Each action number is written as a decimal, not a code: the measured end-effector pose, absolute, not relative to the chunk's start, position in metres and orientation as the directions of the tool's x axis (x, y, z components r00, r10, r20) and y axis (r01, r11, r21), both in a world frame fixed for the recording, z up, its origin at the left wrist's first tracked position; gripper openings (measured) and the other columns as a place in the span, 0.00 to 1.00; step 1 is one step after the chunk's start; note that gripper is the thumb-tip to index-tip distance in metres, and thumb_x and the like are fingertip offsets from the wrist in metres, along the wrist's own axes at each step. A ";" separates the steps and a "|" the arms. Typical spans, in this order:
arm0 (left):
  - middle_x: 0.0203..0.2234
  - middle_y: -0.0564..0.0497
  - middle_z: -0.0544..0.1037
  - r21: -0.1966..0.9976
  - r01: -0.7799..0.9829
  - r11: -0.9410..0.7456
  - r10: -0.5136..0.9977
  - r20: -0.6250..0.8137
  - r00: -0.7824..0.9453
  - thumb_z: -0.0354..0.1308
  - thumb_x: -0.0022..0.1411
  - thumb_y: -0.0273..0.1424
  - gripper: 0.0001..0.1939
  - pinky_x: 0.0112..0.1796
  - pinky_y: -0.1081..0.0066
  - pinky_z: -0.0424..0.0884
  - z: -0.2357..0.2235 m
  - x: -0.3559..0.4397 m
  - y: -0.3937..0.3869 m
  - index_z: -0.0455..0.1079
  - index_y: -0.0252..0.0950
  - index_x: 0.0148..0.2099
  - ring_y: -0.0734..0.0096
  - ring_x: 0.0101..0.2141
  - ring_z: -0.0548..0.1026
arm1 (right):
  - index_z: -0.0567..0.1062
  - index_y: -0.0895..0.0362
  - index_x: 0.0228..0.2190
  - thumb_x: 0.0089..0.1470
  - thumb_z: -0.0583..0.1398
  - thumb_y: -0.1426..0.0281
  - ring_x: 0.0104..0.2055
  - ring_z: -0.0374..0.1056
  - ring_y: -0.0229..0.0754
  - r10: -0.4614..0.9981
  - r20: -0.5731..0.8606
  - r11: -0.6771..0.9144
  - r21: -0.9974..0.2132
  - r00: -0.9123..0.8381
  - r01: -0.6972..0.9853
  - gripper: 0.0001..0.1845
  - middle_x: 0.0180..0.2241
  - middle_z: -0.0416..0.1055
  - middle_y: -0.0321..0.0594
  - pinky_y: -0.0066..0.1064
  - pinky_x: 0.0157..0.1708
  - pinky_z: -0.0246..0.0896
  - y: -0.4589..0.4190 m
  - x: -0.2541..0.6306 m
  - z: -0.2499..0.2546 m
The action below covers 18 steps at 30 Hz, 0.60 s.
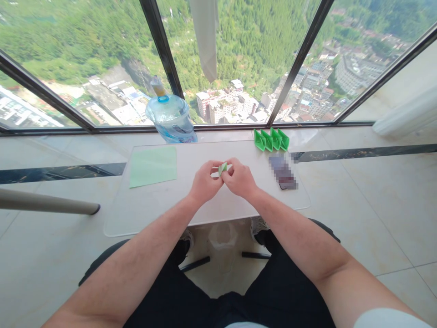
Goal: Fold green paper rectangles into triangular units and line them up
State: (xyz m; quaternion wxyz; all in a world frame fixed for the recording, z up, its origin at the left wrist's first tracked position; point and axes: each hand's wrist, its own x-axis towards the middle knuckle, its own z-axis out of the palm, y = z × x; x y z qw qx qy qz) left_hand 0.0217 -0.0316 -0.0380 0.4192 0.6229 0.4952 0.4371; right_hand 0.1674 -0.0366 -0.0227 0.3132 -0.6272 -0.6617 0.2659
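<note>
Between my fingertips, just above the middle of the low white table (191,209), is a small piece of folded light-green paper (222,168). My left hand (207,181) pinches it from the left side, and my right hand (240,178) grips it from the right. The fingers of both hands are closed around it and hide part of its folds. On the table's left side lies a flat sheet of pale green paper (153,166). Several folded bright-green paper shapes (271,140) stand in a row at the far right edge.
A phone (284,172), blurred out, lies at the table's right. Beyond the far edge stands a large blue water bottle (169,116) before tall windows. A grey pole (48,202) reaches in from the left. My knees and shoes are close to the near edge.
</note>
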 end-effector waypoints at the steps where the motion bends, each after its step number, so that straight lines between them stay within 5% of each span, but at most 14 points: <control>1: 0.46 0.46 0.78 0.941 0.272 -0.201 0.977 0.171 0.130 0.63 0.52 0.27 0.18 0.36 0.70 0.80 -0.039 0.023 -0.033 0.72 0.36 0.48 0.62 0.46 0.79 | 0.73 0.53 0.44 0.53 0.57 0.68 0.29 0.71 0.40 0.997 0.073 0.060 -0.734 -0.008 0.677 0.15 0.24 0.74 0.30 0.29 0.31 0.57 -0.038 0.167 -0.022; 8: 0.46 0.46 0.76 0.889 0.337 -0.311 0.950 0.277 0.145 0.61 0.53 0.24 0.18 0.35 0.72 0.82 -0.044 0.028 -0.040 0.73 0.37 0.48 0.63 0.46 0.78 | 0.74 0.52 0.42 0.53 0.56 0.70 0.32 0.72 0.45 0.998 0.054 0.012 -0.615 0.026 0.789 0.14 0.28 0.77 0.36 0.30 0.30 0.53 -0.038 0.166 -0.021; 18: 0.42 0.49 0.81 0.876 0.428 -0.221 0.975 0.215 0.064 0.56 0.55 0.23 0.15 0.37 0.71 0.79 -0.042 0.030 -0.037 0.74 0.38 0.44 0.66 0.41 0.80 | 0.79 0.54 0.41 0.63 0.52 0.69 0.42 0.74 0.44 0.989 0.094 0.151 -0.560 -0.118 0.815 0.15 0.40 0.80 0.42 0.31 0.39 0.59 -0.039 0.165 -0.018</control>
